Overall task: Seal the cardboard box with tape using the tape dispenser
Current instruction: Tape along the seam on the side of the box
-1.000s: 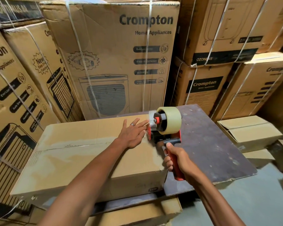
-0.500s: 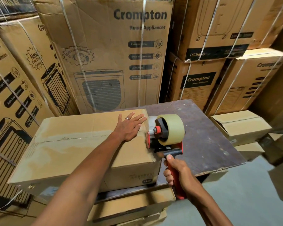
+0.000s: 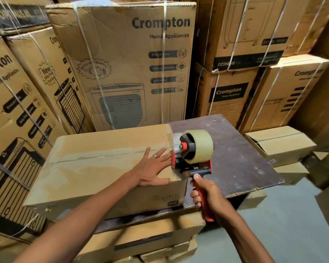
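The box (image 3: pixel 106 168) lay on the worktop (image 3: pixel 235 158), its seam running leftward, away from the dispenser (image 3: pixel 192 150) at its right end. The left hand (image 3: pixel 152 169) pressed flat beside that end; the right hand (image 3: pixel 203 194) clenched the dispenser's handle.

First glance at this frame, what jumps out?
The tape dispenser with its fat tape roll, gripped by the right hand at the right end of the cardboard box. The left hand lies flat on the box top beside it. Behind stands a wall of strapped Crompton cartons.
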